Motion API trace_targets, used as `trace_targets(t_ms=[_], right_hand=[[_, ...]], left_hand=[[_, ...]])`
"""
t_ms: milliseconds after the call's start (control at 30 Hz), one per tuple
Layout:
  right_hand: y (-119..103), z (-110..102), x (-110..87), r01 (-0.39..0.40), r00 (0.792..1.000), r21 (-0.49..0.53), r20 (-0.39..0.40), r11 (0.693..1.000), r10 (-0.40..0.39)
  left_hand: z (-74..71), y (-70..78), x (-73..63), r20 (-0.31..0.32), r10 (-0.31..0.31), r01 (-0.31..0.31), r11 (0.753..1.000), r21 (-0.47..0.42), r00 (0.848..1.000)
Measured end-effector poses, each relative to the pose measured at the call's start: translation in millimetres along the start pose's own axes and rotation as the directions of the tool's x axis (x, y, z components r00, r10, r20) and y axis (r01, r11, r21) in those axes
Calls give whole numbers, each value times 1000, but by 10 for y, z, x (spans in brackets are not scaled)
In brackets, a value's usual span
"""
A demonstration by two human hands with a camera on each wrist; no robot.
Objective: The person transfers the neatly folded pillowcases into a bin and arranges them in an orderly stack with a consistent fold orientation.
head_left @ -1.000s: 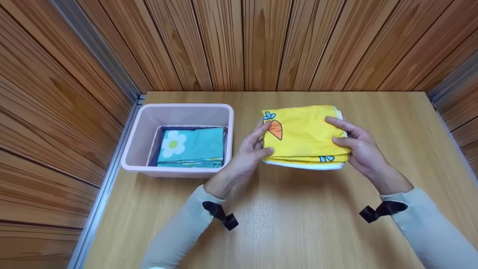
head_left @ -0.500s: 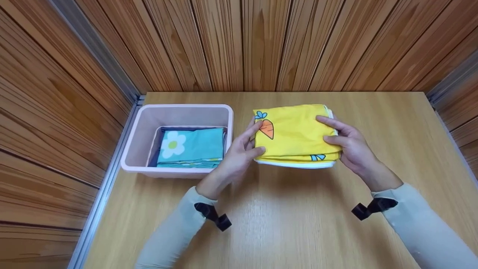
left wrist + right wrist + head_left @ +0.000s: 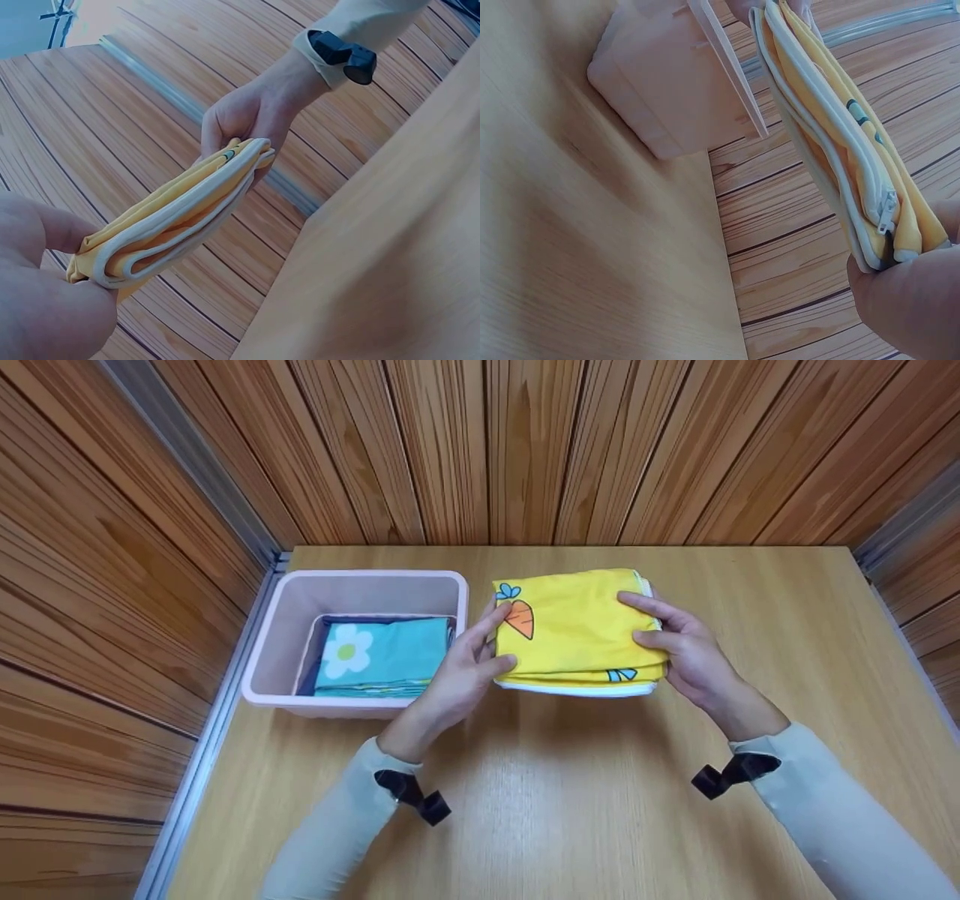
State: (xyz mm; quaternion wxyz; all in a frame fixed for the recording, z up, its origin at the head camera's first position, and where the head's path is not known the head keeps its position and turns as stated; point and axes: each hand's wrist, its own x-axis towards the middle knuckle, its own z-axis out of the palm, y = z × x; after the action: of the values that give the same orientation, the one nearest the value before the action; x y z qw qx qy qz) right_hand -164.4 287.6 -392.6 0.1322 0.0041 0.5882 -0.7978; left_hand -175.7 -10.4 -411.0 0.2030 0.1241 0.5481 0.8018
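A folded yellow zippered cloth cover (image 3: 581, 622) with carrot prints and white edging is held above the table in the head view. My left hand (image 3: 461, 664) pinches its left edge, thumb on top and some fingers hidden underneath. On the opposite edge my right hand (image 3: 694, 660) grips it the same way. The right wrist view shows a small zipper pull (image 3: 887, 213) on the layered edge. To the left, a folded turquoise cloth (image 3: 397, 652) with a white flower lies inside a pale pink plastic bin (image 3: 289, 600). My left hand partly covers the bin's right front corner.
The wooden table (image 3: 555, 810) spreads beneath the hands. Wood-plank walls (image 3: 525, 450) enclose its back and sides, with a metal rail (image 3: 214, 720) along the left edge. Dark cloth (image 3: 309, 679) shows beneath the turquoise one in the bin.
Both hands have moved left together with the yellow cloth cover, bringing it closer to the bin. Their hold looks the same. The bin and its contents have stayed put.
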Motion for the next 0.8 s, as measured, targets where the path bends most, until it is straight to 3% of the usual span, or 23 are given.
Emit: trace_targets(t_ms=[233,533,800], right_hand=[[30,84,59,10,1000,5,9,1000,-10],[49,215,145,8,1000,-12,12,1000,-7],[95,301,219,-8,1000,-19,16,1000,8]], left_hand=[[-87,14,-46,6,16,-16,1000,13,1000],[-202,67,-90,-37,26,-25,999,21,999],[-271,107,-123,-28,19,-21,998,-54,999]])
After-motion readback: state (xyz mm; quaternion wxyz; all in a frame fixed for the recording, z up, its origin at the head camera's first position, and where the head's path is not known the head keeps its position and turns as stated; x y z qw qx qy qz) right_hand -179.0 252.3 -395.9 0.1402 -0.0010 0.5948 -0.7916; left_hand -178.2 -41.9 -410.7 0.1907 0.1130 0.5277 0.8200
